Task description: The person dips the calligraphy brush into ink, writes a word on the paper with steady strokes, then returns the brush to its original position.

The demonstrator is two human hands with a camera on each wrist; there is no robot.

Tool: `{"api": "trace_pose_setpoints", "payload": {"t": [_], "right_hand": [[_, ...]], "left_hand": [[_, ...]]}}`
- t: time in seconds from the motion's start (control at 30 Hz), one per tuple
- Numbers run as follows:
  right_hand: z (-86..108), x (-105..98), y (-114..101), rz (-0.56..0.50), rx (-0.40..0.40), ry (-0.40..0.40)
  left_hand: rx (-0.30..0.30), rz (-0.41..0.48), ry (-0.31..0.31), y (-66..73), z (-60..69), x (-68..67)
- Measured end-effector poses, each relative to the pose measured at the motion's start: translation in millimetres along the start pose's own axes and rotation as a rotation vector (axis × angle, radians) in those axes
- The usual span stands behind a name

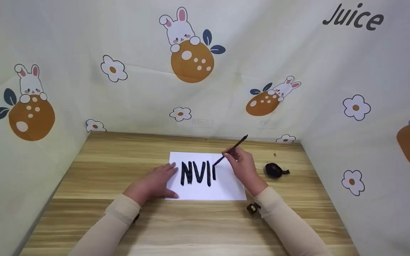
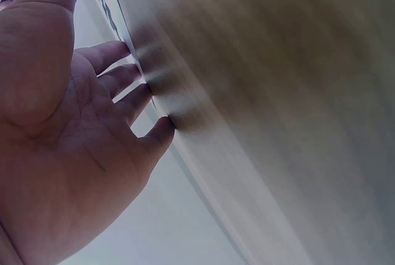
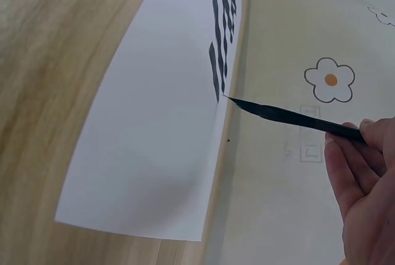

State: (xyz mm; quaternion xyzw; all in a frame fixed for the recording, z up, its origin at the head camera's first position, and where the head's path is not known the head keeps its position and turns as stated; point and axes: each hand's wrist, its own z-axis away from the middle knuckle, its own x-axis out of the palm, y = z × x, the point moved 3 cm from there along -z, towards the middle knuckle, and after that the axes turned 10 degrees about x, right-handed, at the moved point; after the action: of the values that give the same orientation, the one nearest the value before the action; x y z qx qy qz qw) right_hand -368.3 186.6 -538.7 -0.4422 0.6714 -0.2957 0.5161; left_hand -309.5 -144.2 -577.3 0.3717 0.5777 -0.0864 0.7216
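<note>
A sheet of white paper (image 1: 205, 193) lies on the wooden table, bearing thick black letters (image 1: 199, 173) that read N and V, then two upright strokes. My right hand (image 1: 245, 166) pinches a slim black brush (image 3: 278, 114) between thumb and fingers. Its pointed tip is at the top of the rightmost, shorter stroke; whether it touches the paper I cannot tell. My left hand (image 1: 155, 180) rests at the paper's left edge with fingers spread. In the left wrist view the left hand's fingertips (image 2: 162, 130) touch down along that edge, and the palm is raised.
Right of the paper sits a round black container (image 1: 273, 170) with a short tab. A small black object (image 1: 252, 208) is beside the right wrist. Cloth printed with rabbits and flowers (image 1: 180, 113) hangs around the wooden table (image 1: 190, 231) at the back and sides.
</note>
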Motion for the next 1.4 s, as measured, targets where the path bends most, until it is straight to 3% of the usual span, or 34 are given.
{"api": "trace_pose_setpoints", "payload": {"t": [0.73,1.07,1.4], "right_hand": [[-2.9,4.1,8.2,0.07,0.004,-0.024],[-2.3,2.6,10.1,0.122,-0.075,-0.004],[-0.6,-0.1,10.3,0.186,-0.089,-0.016]], "left_hand": [[-0.005,-0.02,-0.011,-3.5,-2.6,2.2],[0.006,-0.008,-0.008,-2.4,-2.9,1.1],[-0.011,-0.028,-0.018,-3.6,-3.2,3.2]]}}
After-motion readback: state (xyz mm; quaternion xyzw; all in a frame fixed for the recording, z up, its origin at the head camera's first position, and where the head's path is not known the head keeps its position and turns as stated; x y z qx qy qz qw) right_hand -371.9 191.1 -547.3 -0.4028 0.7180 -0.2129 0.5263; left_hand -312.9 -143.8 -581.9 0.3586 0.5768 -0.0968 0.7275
